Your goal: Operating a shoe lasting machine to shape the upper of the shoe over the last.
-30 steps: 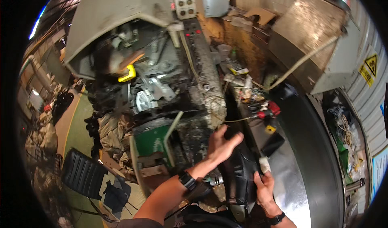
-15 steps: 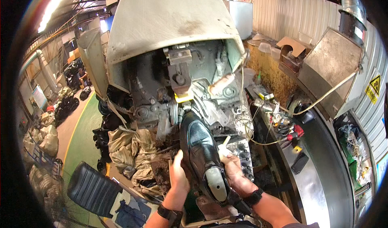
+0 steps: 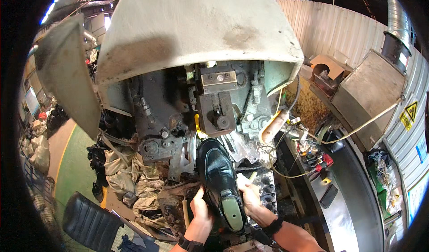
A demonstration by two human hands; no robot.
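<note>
A black leather shoe upper [image 3: 216,171] is stretched over a last, whose pale green top [image 3: 233,213] shows at the heel end. It lies with the toe pointing away from me, right up against the machine's metal parts. My left hand [image 3: 201,207] grips its left side, thumb up and fingers hidden underneath. On the opposite side my right hand [image 3: 251,197] is closed round the heel half, its fingers mostly out of sight. A small whitish piece [image 3: 243,181] shows beside my right thumb; I cannot tell whether it is held.
Ahead stands a machine with a large pale hood [image 3: 192,24] and a dark metal block [image 3: 216,111] above the toe. A wooden-handled tool [image 3: 273,126] hangs at right. Beyond lies a bench with a red-handled tool [image 3: 324,162]. Pale sacks [image 3: 123,185] and a black chair [image 3: 91,220] are at left.
My view has shifted closer to the machine, so the hood looks larger. The left hand has come in against the shoe's side. The right hand keeps its hold.
</note>
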